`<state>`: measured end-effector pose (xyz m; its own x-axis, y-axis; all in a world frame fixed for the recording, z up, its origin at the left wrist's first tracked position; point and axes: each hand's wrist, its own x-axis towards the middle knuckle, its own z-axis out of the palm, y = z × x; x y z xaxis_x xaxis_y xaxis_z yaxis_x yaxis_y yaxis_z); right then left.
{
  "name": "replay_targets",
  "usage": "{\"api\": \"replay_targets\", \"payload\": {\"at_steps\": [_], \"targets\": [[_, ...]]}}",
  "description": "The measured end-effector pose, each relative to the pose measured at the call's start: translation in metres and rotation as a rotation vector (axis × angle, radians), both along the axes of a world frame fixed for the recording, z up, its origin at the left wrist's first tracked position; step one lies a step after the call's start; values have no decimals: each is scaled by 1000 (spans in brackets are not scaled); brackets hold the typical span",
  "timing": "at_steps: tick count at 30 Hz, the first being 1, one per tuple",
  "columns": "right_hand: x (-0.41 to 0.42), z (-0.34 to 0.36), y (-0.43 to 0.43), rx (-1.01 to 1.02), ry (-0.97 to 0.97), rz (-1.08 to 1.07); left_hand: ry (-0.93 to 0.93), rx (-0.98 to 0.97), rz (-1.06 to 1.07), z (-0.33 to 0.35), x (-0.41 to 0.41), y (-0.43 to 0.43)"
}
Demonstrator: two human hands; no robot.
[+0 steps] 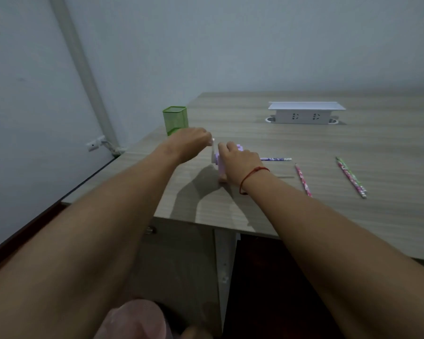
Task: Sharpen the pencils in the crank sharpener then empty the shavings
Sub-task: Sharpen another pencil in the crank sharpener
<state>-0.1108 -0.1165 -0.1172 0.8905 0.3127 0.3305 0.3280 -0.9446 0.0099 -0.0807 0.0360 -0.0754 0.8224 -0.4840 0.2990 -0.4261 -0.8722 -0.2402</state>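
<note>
Head view: wood-grain desk (353, 133) by pale wall (230, 45) bears sharpener (220, 167) and socket box (304, 116)

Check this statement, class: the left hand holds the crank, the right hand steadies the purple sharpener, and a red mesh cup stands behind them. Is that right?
Not quite. The head view shows the mesh cup is green, not red. The rest holds: left hand on the crank, right hand steadying the purple sharpener.

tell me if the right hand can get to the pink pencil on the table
Probably yes: the pink pencil lies on bare table just right of the right hand with nothing between them, though that hand grips the sharpener and would have to let go first.
</note>
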Motion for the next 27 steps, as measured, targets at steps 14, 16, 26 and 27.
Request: {"api": "replay_targets", "payload": {"at_steps": [14, 16, 26, 27], "targets": [[13, -8, 12, 18, 127, -94, 35, -229, 31, -48, -68, -7], [15, -9, 13, 58, 136, -101, 100, -254, 79, -47, -64, -10], [20, -16, 6, 131, 50, -24, 308, -254, 180, -57, -40, -15], [20, -14, 6, 108, 67, -13, 301, -240, 173, -59, -37, -14]]}}
